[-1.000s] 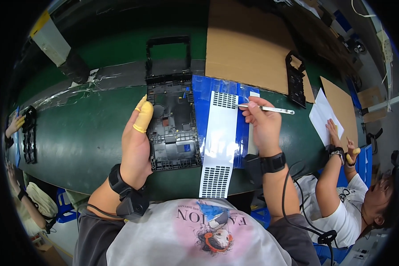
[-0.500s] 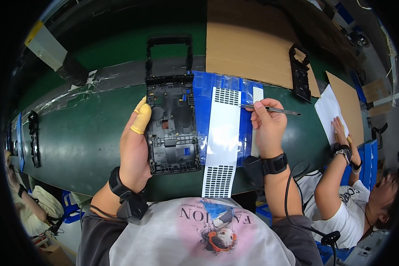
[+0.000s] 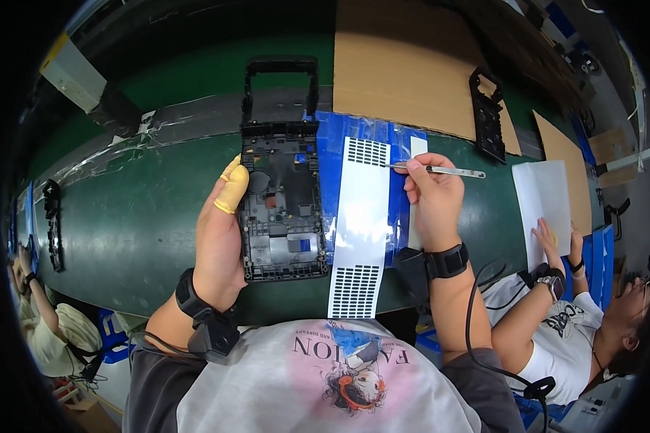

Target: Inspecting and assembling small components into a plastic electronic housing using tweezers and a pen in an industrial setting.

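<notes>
The left hand point(image 3: 220, 238) is pressing flat against the left edge of the black plastic frame point(image 3: 282, 206) on the green belt point(image 3: 123, 216), fingers extended, steadying it. Just beside it the white perforated sheet point(image 3: 361, 216) is lying on blue film. The right hand point(image 3: 430, 195) is pinching tweezers point(image 3: 433, 170) at the sheet's top right, seemingly picking a piece; next likely calls for carrying it to the frame

On the green worktop point(image 3: 137, 224) we see the left hand point(image 3: 220, 242), its fingertips in yellow cots, steadying a black plastic frame point(image 3: 282, 198). The right hand point(image 3: 433, 202) grips metal tweezers point(image 3: 440, 171), tips touching a white perforated strip point(image 3: 361, 224) lying on blue film point(image 3: 332, 162). Cardboard point(image 3: 397, 65) lies beyond.
</notes>
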The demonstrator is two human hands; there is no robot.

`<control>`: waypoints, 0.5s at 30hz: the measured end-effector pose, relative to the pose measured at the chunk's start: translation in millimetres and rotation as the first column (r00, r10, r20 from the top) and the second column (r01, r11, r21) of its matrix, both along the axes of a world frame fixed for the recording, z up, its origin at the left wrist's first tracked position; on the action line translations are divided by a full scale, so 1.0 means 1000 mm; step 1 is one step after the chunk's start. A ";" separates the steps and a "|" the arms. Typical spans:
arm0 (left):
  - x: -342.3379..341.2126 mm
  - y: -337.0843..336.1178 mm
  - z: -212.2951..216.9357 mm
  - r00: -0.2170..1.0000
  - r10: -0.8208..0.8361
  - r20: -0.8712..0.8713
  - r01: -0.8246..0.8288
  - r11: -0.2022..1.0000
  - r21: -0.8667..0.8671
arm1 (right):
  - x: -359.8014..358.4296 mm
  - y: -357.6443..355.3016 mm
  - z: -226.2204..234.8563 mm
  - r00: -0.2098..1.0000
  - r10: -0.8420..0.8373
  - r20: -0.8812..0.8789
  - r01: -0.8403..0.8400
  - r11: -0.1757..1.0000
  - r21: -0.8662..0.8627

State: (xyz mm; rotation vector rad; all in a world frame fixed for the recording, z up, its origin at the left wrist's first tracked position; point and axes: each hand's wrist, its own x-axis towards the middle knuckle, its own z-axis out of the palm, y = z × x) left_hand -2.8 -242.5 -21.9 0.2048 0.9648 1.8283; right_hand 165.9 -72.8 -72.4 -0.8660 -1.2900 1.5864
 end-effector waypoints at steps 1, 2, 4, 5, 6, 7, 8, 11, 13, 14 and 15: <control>0.000 0.000 0.000 1.000 -0.002 0.001 0.002 1.000 0.000 | 0.000 0.000 0.000 1.000 -0.002 0.001 0.002 1.000 0.000; 0.000 0.000 0.000 1.000 -0.005 -0.008 0.005 1.000 0.003 | 0.000 0.000 -0.001 1.000 -0.005 0.001 0.005 1.000 0.000; 0.000 0.001 0.000 1.000 -0.011 -0.017 0.011 1.000 0.006 | 0.000 0.001 0.000 1.000 -0.011 0.002 0.011 1.000 -0.001; 0.000 0.001 -0.001 1.000 -0.008 -0.013 0.008 1.000 0.008 | 0.001 0.001 0.000 1.000 -0.008 -0.001 0.008 1.000 0.002; 0.000 0.001 -0.001 1.000 -0.006 -0.010 0.006 1.000 0.009 | 0.002 0.001 0.000 1.000 -0.007 -0.004 0.007 1.000 0.005; 0.000 0.002 -0.001 1.000 -0.009 -0.009 0.009 1.000 0.009 | 0.002 0.002 0.000 1.000 -0.010 -0.003 0.010 1.000 0.005; 0.000 0.002 -0.002 1.000 -0.023 -0.012 0.023 1.000 0.017 | 0.003 0.003 -0.001 1.000 -0.017 -0.009 0.017 1.000 0.007; 0.000 0.002 -0.001 0.999 -0.041 -0.015 0.042 0.997 0.057 | 0.005 0.004 0.003 0.998 0.019 -0.067 -0.022 0.999 -0.047; 0.000 0.003 -0.001 0.999 -0.038 -0.008 0.038 0.993 0.114 | 0.008 0.007 0.012 0.971 0.153 -0.181 -0.181 0.973 -0.146; 0.001 0.005 -0.001 1.000 -0.030 0.000 0.030 0.990 0.137 | 0.013 0.007 0.015 0.939 0.252 -0.233 -0.291 0.945 -0.152; -0.001 0.007 -0.005 0.999 -0.040 -0.018 0.043 0.989 0.144 | 0.014 0.003 0.023 0.916 0.305 -0.258 -0.349 0.926 -0.142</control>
